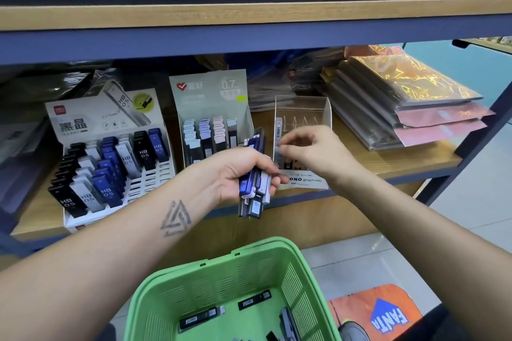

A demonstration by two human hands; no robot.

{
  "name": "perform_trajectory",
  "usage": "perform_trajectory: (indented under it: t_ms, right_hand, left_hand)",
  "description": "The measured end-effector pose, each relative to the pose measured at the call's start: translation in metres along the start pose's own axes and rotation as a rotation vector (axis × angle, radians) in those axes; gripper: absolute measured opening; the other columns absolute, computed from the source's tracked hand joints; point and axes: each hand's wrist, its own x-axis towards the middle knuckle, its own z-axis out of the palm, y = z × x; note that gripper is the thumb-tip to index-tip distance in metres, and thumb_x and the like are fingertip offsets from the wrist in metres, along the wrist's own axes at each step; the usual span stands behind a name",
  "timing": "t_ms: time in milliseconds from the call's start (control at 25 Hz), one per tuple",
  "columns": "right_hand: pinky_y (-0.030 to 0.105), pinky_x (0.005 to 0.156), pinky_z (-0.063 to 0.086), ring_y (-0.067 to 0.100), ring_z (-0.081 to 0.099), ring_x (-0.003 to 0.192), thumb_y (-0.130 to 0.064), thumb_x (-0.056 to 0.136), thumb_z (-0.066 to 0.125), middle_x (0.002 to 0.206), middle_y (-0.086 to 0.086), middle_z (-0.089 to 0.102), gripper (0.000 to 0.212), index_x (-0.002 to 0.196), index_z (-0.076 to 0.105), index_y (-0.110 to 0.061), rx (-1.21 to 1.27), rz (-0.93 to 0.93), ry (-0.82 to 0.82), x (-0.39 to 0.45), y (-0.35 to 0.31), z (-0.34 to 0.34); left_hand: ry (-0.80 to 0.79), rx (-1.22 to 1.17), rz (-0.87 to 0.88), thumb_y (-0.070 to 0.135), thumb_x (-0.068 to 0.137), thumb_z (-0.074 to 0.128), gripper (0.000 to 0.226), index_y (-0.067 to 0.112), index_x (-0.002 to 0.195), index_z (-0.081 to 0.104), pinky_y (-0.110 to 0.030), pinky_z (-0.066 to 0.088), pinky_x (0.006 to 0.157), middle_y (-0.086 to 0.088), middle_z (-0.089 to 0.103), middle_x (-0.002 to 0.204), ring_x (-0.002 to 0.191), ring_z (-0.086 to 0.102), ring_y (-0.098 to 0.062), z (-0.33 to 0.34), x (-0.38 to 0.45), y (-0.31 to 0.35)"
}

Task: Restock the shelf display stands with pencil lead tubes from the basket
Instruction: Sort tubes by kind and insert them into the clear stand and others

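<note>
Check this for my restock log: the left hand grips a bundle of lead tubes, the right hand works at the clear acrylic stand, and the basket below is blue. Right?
One detail is off: the basket is green, not blue, as the head view shows. The rest holds: the left hand grips a bundle of lead tubes, and the right hand works at the clear acrylic stand.

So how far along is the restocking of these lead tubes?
Partway. The left stand and middle stand already hold rows of tubes. In hand: the left hand grips a bundle of tubes, while the right hand pinches one tube at the clear stand, which looks mostly empty. Left: that bundle, plus several tubes in the green basket.
</note>
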Motion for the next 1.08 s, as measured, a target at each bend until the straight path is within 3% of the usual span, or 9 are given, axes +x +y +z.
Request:
perform_trajectory:
  t_ms: [80, 160, 320, 480, 640, 800, 920, 1080]
  right_hand:
    - [0.031, 0.072, 0.055, 0.014, 0.065, 0.075, -0.007, 0.091, 0.069, 0.081, 0.004, 0.073, 0.009, 0.096, 0.077, -0.006, 0.235, 0.085, -0.221, -0.002, -0.008, 0.008]
    - [0.03, 0.067, 0.055, 0.019, 0.066, 0.074, 0.001, 0.088, 0.068, 0.081, 0.008, 0.073, 0.01, 0.095, 0.076, 0.0, 0.29, 0.134, -0.3, 0.0, -0.01, 0.013]
    - [0.027, 0.061, 0.054, 0.029, 0.06, 0.074, 0.007, 0.087, 0.068, 0.082, 0.017, 0.067, 0.008, 0.092, 0.072, 0.002, 0.385, 0.251, -0.418, 0.005, -0.015, 0.015]
    - [0.027, 0.063, 0.057, 0.022, 0.067, 0.069, 0.01, 0.093, 0.057, 0.079, 0.018, 0.067, 0.013, 0.092, 0.064, -0.001, 0.584, 0.343, -0.329, 0.013, -0.016, 0.005]
    - [0.032, 0.075, 0.063, 0.03, 0.074, 0.079, 0.013, 0.09, 0.057, 0.085, 0.024, 0.069, 0.012, 0.089, 0.063, 0.003, 0.754, 0.345, -0.297, 0.013, -0.016, -0.005]
    - [0.034, 0.084, 0.062, 0.031, 0.073, 0.084, 0.019, 0.088, 0.052, 0.086, 0.025, 0.07, 0.017, 0.089, 0.063, 0.006, 0.747, 0.322, -0.411, 0.011, -0.012, -0.005]
    - [0.036, 0.091, 0.06, 0.028, 0.071, 0.084, 0.013, 0.087, 0.062, 0.087, 0.021, 0.07, 0.01, 0.094, 0.066, 0.006, 0.625, 0.275, -0.531, 0.008, -0.01, 0.0]
    - [0.04, 0.084, 0.054, 0.027, 0.067, 0.079, 0.014, 0.078, 0.073, 0.091, 0.02, 0.068, 0.03, 0.104, 0.065, 0.001, 0.452, 0.185, -0.564, 0.006, -0.006, 0.009]
  left_hand:
    - [-0.006, -0.009, -0.008, -0.008, 0.093, 0.049, 0.016, -0.002, 0.104, 0.06, -0.028, 0.058, 0.056, -0.023, 0.069, 0.082, 0.058, 0.063, -0.019, -0.002, -0.002, -0.001]
    - [-0.006, -0.029, -0.016, -0.009, 0.094, 0.048, 0.019, -0.004, 0.108, 0.06, -0.028, 0.058, 0.056, -0.023, 0.068, 0.08, 0.058, 0.063, -0.018, -0.006, -0.004, -0.002]
    - [-0.034, -0.012, -0.056, -0.005, 0.093, 0.053, 0.011, -0.005, 0.097, 0.063, -0.028, 0.057, 0.059, -0.018, 0.068, 0.078, 0.06, 0.063, -0.017, -0.011, -0.011, -0.003]
    - [-0.01, -0.038, -0.036, 0.003, 0.092, 0.061, 0.005, 0.0, 0.095, 0.063, -0.029, 0.057, 0.059, -0.019, 0.069, 0.082, 0.062, 0.064, -0.018, -0.017, -0.021, 0.001]
    - [0.037, -0.119, 0.01, 0.014, 0.094, 0.063, 0.024, -0.003, 0.11, 0.06, -0.029, 0.057, 0.057, -0.019, 0.07, 0.085, 0.063, 0.063, -0.018, -0.029, -0.029, 0.007]
    - [0.127, -0.136, 0.067, 0.01, 0.093, 0.063, 0.024, -0.005, 0.112, 0.062, -0.03, 0.057, 0.056, -0.019, 0.071, 0.083, 0.06, 0.064, -0.019, -0.032, -0.031, 0.007]
    - [0.165, -0.045, 0.099, 0.005, 0.094, 0.06, 0.015, -0.007, 0.101, 0.065, -0.029, 0.057, 0.056, -0.018, 0.07, 0.078, 0.059, 0.064, -0.019, -0.03, -0.031, 0.006]
    - [0.2, 0.102, 0.184, 0.003, 0.092, 0.064, 0.012, -0.008, 0.096, 0.067, -0.032, 0.058, 0.057, -0.022, 0.069, 0.079, 0.061, 0.065, -0.024, -0.026, -0.031, 0.005]
